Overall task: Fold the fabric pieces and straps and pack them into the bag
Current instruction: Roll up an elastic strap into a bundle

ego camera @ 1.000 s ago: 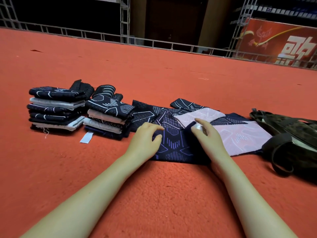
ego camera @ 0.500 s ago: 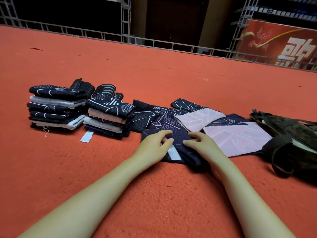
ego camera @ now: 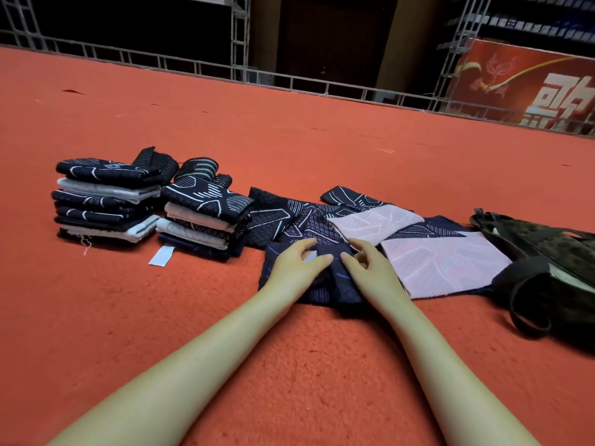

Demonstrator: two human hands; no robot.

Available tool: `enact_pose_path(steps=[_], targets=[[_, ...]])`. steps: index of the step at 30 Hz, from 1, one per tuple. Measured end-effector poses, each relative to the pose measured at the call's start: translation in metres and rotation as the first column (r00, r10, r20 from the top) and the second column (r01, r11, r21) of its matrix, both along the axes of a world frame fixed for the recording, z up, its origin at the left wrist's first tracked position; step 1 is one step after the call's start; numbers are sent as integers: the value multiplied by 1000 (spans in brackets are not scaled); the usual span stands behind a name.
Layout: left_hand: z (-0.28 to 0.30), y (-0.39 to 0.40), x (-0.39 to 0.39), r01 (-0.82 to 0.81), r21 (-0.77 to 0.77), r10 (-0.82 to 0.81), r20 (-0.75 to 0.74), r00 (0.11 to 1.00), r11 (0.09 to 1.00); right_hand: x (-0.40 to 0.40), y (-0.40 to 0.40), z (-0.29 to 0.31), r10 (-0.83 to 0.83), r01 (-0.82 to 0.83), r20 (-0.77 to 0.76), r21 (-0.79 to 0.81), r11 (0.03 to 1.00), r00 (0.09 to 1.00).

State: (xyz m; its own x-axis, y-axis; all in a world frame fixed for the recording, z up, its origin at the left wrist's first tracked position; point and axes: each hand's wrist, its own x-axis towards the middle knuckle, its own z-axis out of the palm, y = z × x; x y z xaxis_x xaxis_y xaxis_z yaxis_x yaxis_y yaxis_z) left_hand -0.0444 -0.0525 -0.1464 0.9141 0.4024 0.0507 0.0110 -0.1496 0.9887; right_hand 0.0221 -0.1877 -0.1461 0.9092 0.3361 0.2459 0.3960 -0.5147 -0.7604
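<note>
Right up front, two bare forearms reach out over the fuzzy orange-red carpet (ego camera: pixel 161 317) and meet on a dark navy fabric piece (ego camera: pixel 338 284) with thin purple line patterning. It's bunched and partly doubled over itself, lying flat on the carpet straight ahead. The left hand (ego camera: pixel 294 268) rests on its left half with the fingers bent and the tips pressed into the cloth; looks like it's pinching a fold, with a small white tag peeking out by the fingertips. The right hand (ego camera: pixel 370 272) sits just beside it, fingers curled down onto the same piece and gripping the fold from the other side. The two sets of fingertips nearly touch.

Just right of that is a pale pink fabric panel (ego camera: pixel 444 265) with faint white line work, lying flat. Behind the hands, more unfolded stuff overlaps in a loose heap: a smaller pink piece (ego camera: pixel 376 222) on top of navy pieces with white geometric lines (ego camera: pixel 280 214).

Far right sits the bag (ego camera: pixel 547 252), dark olive, kind of slumped, with a looped strap (ego camera: pixel 521 297) flopped toward the camera.

Off to the left, two neat stacks of folded pieces, alternating navy print and white: the nearer stack (ego camera: pixel 203 217) and the left stack (ego camera: pixel 106 197), touching or close to it. A loose white label (ego camera: pixel 162 255) lies on the carpet in front of the nearer one.

Way back, a metal truss railing (ego camera: pixel 193 64) edges the carpet, and a red banner (ego camera: pixel 521 85) stands at the right.
</note>
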Motion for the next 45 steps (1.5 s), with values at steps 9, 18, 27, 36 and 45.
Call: enact_pose_path(steps=[9, 18, 27, 36, 45], targets=[[-4, 6, 4, -62, 50, 55, 124, 991, 997, -2, 12, -7, -26, 11, 120, 124, 992, 992], [-14, 22, 6, -142, 695, 155, 45, 987, 705, 1, 10, -13, -16, 31, 133, -111, 993, 991], [-6, 23, 6, 6, 589, -15, 10, 1000, 808, 1, 16, -11, -104, 109, 83, -55, 993, 991], [-15, 22, 7, -172, 657, 126, 117, 985, 734, -2, 18, -3, -43, 41, -54, -30, 999, 998], [-13, 15, -2, -164, 724, -59, 272, 960, 670, -16, 10, 12, 75, 60, -255, 482, 874, 964]])
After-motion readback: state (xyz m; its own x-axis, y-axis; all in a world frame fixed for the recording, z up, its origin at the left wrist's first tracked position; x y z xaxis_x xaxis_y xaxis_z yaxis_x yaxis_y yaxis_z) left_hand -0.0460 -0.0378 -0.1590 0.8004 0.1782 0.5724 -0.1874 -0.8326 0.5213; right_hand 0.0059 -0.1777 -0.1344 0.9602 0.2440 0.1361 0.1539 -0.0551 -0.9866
